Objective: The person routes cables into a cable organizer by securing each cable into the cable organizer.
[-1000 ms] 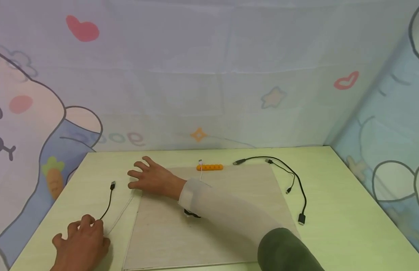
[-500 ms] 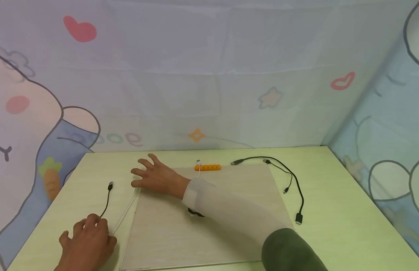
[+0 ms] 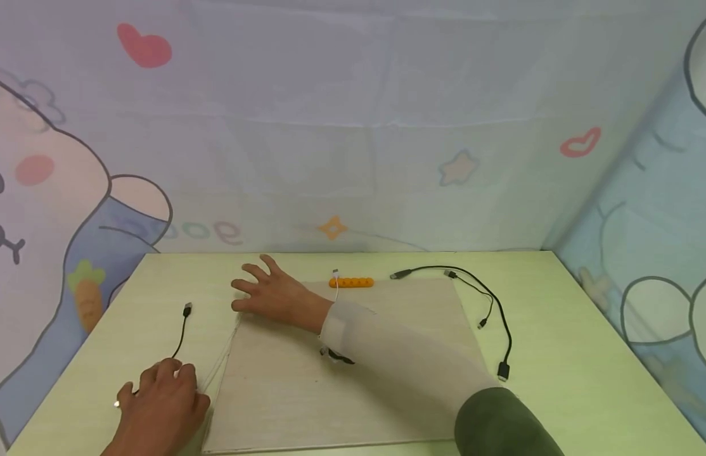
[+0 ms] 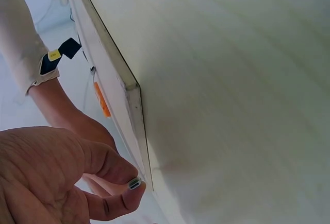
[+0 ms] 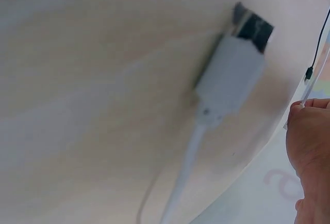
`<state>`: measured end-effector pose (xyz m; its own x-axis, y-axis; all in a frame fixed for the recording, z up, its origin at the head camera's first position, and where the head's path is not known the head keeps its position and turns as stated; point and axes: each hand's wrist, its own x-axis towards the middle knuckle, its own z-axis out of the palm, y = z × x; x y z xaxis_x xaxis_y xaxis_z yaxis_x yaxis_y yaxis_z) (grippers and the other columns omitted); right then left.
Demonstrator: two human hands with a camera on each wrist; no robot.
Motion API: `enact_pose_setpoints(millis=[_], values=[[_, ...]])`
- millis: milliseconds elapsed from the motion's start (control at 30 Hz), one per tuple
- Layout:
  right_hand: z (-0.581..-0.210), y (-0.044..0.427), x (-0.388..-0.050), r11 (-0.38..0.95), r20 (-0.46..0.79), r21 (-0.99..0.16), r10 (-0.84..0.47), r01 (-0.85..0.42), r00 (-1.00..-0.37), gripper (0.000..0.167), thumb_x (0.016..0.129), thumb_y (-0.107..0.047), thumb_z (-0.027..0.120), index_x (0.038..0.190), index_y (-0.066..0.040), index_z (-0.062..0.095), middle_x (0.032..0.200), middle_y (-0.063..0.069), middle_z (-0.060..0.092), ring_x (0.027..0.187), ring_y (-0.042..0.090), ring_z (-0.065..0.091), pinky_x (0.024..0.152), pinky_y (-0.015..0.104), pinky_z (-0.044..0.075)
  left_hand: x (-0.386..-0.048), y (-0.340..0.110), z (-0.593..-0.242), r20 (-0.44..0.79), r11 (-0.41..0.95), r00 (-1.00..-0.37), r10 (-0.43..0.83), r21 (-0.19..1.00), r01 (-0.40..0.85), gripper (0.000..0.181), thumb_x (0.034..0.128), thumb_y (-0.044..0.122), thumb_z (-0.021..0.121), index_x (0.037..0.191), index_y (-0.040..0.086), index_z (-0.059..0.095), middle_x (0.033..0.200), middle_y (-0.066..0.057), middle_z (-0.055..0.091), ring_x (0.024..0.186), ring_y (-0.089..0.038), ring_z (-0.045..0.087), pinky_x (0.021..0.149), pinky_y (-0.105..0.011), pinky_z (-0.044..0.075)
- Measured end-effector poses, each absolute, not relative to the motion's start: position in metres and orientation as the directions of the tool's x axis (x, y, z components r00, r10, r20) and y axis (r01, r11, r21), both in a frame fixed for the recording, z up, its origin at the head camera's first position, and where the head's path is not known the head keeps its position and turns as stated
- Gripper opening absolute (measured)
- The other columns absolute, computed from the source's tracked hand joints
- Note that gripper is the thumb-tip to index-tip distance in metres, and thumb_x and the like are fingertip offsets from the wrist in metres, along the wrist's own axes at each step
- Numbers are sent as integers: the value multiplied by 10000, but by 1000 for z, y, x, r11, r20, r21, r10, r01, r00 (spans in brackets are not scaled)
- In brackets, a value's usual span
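My left hand [image 3: 165, 405], at the front left, pinches a small metal-tipped plug [image 4: 134, 183] between thumb and finger, as the left wrist view shows. A white cable [image 3: 216, 367] stretches in thin strands from there to my right hand [image 3: 279, 294], which reaches over the far left corner of a board [image 3: 284, 405]. In the right wrist view that hand's fingertips pinch the white cable [image 5: 309, 87]. A white USB plug [image 5: 232, 72] lies on the board under the right wrist. At the board's far edge, an orange cable holder [image 3: 353, 282] has a white cable's plug [image 3: 336, 273] at its left end.
A short black USB cable [image 3: 182, 332] lies left, partly hidden by my left hand. Toward the right, a long black cable [image 3: 504, 310] curves around a thinner black cable [image 3: 484, 290]. A printed cloth [image 3: 353, 126] hangs behind the table [image 3: 581, 354].
Both hands have shifted a little to the right, with the white cable still between them. A bright plug tip beside the left hand has come into view.
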<state>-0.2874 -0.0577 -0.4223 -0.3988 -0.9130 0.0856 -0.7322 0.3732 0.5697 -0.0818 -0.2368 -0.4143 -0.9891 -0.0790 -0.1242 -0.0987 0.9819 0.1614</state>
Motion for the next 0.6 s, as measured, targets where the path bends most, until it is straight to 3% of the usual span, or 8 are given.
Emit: enact_pose_setpoints(millis=[200,500,600], values=[[-421,-47,-287,371,78,579,-911,-726,-404,334,1219,-341,488,1474,-528,596,1752,-140,454,1696,273,385,1361,602,338,-81,-232,-417,-77,983,-996,-41,173,-54,201,1002,191,671,1028,-6,648,1368,-366,608,1323,-663,527,1021,-916,347],[-420,-31,-286,361,71,592,-914,-720,-400,309,1218,-373,487,1470,-510,602,1750,-133,461,1690,274,394,1364,595,342,-80,-217,-416,-86,986,-996,-1,167,-15,305,1029,214,669,1152,-65,682,1416,-314,600,1392,-643,503,1041,-943,338],[-417,-27,-287,360,66,597,-913,-717,-404,308,1217,-372,493,1475,-506,594,1756,-127,452,1691,278,387,1366,596,338,-80,-212,-415,-52,988,-998,20,157,12,279,1017,202,688,1112,-60,677,1394,-307,605,1386,-624,522,1021,-925,363]])
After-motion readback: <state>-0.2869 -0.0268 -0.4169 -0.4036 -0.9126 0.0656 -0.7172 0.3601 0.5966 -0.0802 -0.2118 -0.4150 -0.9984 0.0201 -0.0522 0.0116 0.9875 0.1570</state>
